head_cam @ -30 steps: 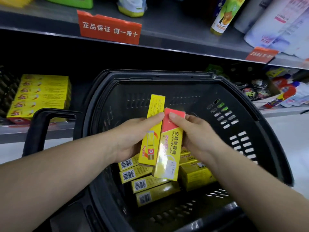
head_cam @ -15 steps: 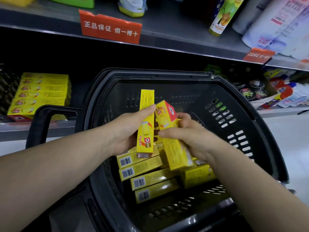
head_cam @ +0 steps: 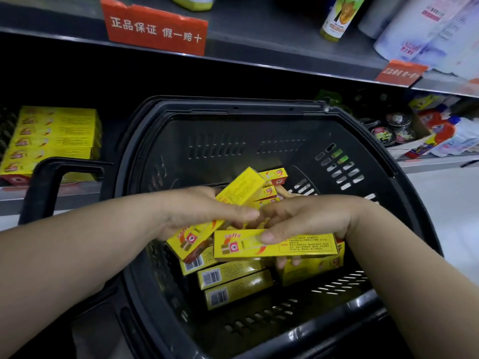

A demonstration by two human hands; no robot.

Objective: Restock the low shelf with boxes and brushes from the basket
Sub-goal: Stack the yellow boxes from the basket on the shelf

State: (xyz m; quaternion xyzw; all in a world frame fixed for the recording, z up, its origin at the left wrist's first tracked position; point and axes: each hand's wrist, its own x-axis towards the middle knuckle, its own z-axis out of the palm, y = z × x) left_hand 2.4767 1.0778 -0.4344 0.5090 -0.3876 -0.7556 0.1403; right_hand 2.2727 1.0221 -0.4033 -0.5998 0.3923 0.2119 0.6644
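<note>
Yellow tilted box is gripped by the left hand; right hand pinches a level box beside it, likely gathering a handful over the basket for the low shelf.

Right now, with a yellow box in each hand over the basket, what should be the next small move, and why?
Probably lift both hands clear of the basket and swing left toward the low shelf. The left hand grips a tilted box, the right hand pinches a level box, and matching yellow boxes are stacked on that shelf, left of the basket.
</note>
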